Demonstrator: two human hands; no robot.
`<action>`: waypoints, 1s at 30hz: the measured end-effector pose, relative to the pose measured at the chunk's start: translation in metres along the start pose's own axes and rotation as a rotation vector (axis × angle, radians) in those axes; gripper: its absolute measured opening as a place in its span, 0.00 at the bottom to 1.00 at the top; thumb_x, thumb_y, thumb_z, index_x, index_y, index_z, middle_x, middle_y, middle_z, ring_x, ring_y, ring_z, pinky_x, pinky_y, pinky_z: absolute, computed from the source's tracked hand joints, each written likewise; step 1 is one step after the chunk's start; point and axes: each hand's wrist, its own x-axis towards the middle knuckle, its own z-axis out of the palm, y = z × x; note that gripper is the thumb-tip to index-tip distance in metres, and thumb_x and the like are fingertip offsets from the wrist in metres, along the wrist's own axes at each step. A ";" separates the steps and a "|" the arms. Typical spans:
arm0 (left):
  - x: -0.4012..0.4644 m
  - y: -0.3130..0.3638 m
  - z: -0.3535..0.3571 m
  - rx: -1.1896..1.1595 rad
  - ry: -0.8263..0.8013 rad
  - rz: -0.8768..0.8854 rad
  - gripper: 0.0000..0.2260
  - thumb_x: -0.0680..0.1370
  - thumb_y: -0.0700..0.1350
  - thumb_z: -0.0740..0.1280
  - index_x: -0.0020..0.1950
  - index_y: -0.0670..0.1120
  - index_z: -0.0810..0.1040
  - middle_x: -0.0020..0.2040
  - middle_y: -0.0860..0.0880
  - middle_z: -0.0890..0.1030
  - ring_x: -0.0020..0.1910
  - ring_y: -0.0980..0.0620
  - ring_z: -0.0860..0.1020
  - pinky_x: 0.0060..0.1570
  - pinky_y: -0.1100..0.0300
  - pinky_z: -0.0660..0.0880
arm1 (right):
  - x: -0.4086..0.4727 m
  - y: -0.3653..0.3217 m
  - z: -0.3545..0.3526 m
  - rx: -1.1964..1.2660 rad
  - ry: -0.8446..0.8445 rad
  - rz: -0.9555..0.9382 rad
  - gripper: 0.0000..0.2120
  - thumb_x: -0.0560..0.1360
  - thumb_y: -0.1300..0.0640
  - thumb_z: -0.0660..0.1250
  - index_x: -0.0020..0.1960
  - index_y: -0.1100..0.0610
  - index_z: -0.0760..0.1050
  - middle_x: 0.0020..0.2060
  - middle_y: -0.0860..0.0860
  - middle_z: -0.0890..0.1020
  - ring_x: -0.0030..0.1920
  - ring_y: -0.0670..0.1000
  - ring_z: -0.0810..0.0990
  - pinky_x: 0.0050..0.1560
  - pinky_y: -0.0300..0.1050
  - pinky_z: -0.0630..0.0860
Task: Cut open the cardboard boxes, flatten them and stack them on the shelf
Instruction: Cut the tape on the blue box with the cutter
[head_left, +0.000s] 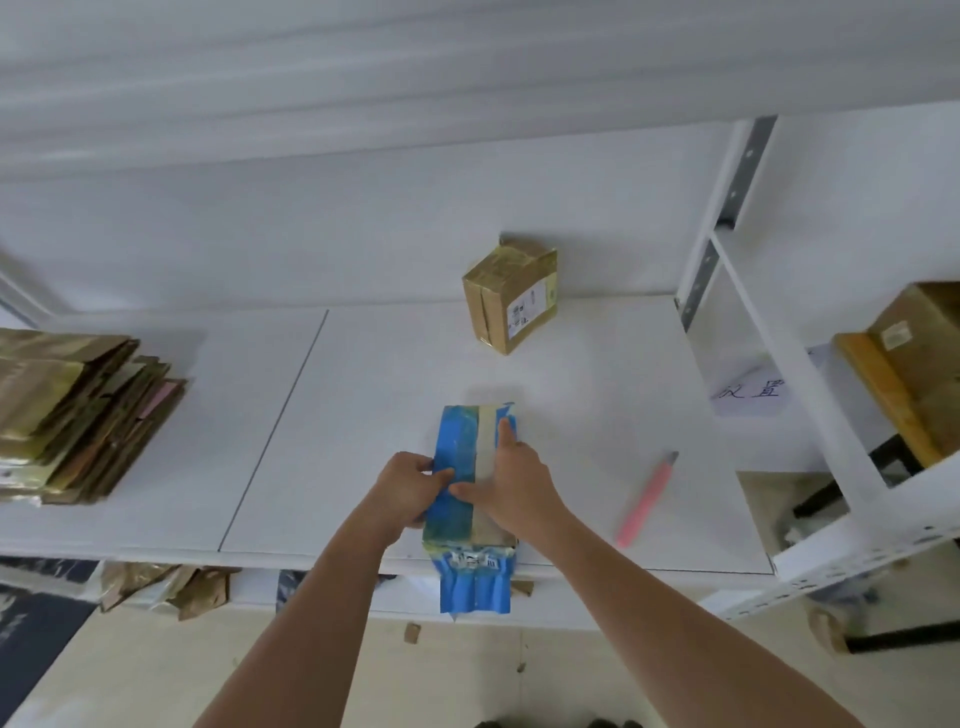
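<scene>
While the blue-taped box (470, 483) lies on the white shelf (363, 415), right at the front edge w/ its near end hanging over, I hold it w/ both hands. My left hand (408, 488) grips the left side, fingers curled round the edge. My right hand (511, 480) lies flat on top, pointer finger straight along the pale tape strip, thumb touching the blue part. A pink box cutter (647, 499) lies on the shelf, near the box on its right. A small brown box (511, 293) stands further back, well apart. A stack of flat cardboard (78, 410) sits at the left end of the shelf.
</scene>
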 end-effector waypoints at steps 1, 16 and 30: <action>0.000 0.002 -0.002 -0.025 -0.089 -0.023 0.10 0.81 0.45 0.67 0.55 0.38 0.80 0.48 0.39 0.85 0.46 0.41 0.85 0.46 0.48 0.81 | 0.000 0.002 -0.002 0.009 -0.006 0.001 0.53 0.70 0.41 0.74 0.80 0.59 0.45 0.65 0.59 0.73 0.62 0.58 0.75 0.59 0.51 0.74; 0.021 -0.008 0.007 0.131 0.080 0.004 0.04 0.72 0.36 0.64 0.38 0.41 0.73 0.35 0.43 0.75 0.33 0.45 0.74 0.34 0.57 0.70 | -0.005 0.001 -0.013 0.247 -0.070 0.035 0.46 0.70 0.54 0.73 0.80 0.52 0.49 0.51 0.54 0.80 0.42 0.51 0.81 0.41 0.46 0.80; 0.003 -0.003 0.014 0.151 0.188 0.000 0.10 0.72 0.35 0.62 0.32 0.42 0.67 0.30 0.46 0.71 0.29 0.48 0.71 0.27 0.61 0.67 | -0.005 0.013 -0.027 0.411 -0.144 0.027 0.42 0.70 0.58 0.72 0.78 0.48 0.57 0.51 0.46 0.80 0.47 0.47 0.83 0.43 0.43 0.83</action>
